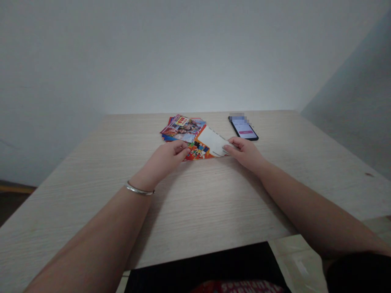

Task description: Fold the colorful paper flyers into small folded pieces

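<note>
Dark lap point(198, 268) cropped, left hand point(169, 156) and right hand point(242, 151) pinching leaflet point(210, 142) (print unreadable), apparently atop stack point(183, 128)

You've got a black smartphone point(243, 128) lying flat toward the far edge of the surface point(195, 203), right of centre, turned at a slight angle. Its screen is lit: white page with a pink bar, text too small to read. The surface is pale wood-grain laminate with one small dark mark point(369, 174) near its right edge. A plain white wall point(183, 57) stands behind it and a second wall point(360, 106) closes the corner on your right. There's light tiled floor point(293, 260) below the near edge and darker floor point(12, 199) off to your left.
</note>
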Motion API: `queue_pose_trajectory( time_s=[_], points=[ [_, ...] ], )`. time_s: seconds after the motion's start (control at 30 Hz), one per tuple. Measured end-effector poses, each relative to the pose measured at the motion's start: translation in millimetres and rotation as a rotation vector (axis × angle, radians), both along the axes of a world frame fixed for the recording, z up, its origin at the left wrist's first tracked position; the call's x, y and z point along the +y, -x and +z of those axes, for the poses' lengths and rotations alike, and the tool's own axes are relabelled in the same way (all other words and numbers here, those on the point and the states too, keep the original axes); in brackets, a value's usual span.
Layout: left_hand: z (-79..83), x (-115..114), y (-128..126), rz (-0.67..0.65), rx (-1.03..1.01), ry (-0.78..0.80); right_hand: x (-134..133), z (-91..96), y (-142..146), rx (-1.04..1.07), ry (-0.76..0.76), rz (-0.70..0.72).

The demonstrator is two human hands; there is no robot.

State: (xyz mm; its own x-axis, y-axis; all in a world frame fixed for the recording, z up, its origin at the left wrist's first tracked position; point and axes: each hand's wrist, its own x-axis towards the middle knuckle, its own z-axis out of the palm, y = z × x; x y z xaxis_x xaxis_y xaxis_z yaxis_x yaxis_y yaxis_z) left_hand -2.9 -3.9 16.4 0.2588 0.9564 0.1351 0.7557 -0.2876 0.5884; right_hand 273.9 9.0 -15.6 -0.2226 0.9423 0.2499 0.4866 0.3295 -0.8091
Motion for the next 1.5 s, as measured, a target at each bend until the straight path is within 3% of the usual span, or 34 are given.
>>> queue_pose_trajectory(
  time_s=[0.13, 0.23, 0.37, 0.47, 0.57, 0.67, 0.8, 0.9, 1.07, 1.23, 1.4, 1.5],
  points=[
    [1.8, -1.2, -4.3, 0.149, -0.231, 0.053, 2.7, -4.4, 1.1, 0.264, 0.112, -0.058],
    [-3.3, 1.0, -4.8, 0.170, -0.377, 0.093, 3.6, -4.3, 1.4, 0.255, 0.145, -0.117],
    [-12.7, 5.6, -1.1, 0.186, -0.462, 0.164, 2.9, -0.4, 1.3, 0.319, 0.166, -0.089],
    [-14.6, 6.7, 1.3, 0.187, -0.382, 0.199, 4.5, -1.5, -0.1, 0.312, 0.180, -0.090],
    [-13.9, 6.7, 3.4, 0.094, -0.273, 0.247, 7.7, -5.6, -2.5, 0.148, 0.164, -0.113],
    [-14.8, 8.2, 7.6, -0.116, -0.097, 0.193, 9.0, -6.7, -3.8, -0.091, 0.128, -0.142],
    [-18.6, 11.5, 14.1, -0.395, 0.225, -0.026, 7.2, -1.4, -1.9, -0.305, 0.105, -0.153],
    [-21.5, 12.6, 16.0, -0.417, 0.337, -0.096, 6.0, 2.2, -0.2, -0.337, 0.137, -0.149],
    [-25.3, 12.2, 15.3, -0.506, 0.357, -0.168, 6.1, 3.9, -1.0, -0.342, 0.159, -0.077],
    [-27.2, 9.5, 14.8, -0.490, 0.392, -0.194, 7.1, 3.4, -6.1, -0.379, 0.149, -0.030],
    [-25.8, 7.4, 14.5, -0.464, 0.415, -0.190, 11.2, -1.2, -19.4, -0.333, 0.058, 0.246],
    [-25.0, 7.9, 13.9, -0.441, 0.433, -0.161, 13.4, -6.1, -25.0, -0.354, -0.062, 0.304]
  ],
)
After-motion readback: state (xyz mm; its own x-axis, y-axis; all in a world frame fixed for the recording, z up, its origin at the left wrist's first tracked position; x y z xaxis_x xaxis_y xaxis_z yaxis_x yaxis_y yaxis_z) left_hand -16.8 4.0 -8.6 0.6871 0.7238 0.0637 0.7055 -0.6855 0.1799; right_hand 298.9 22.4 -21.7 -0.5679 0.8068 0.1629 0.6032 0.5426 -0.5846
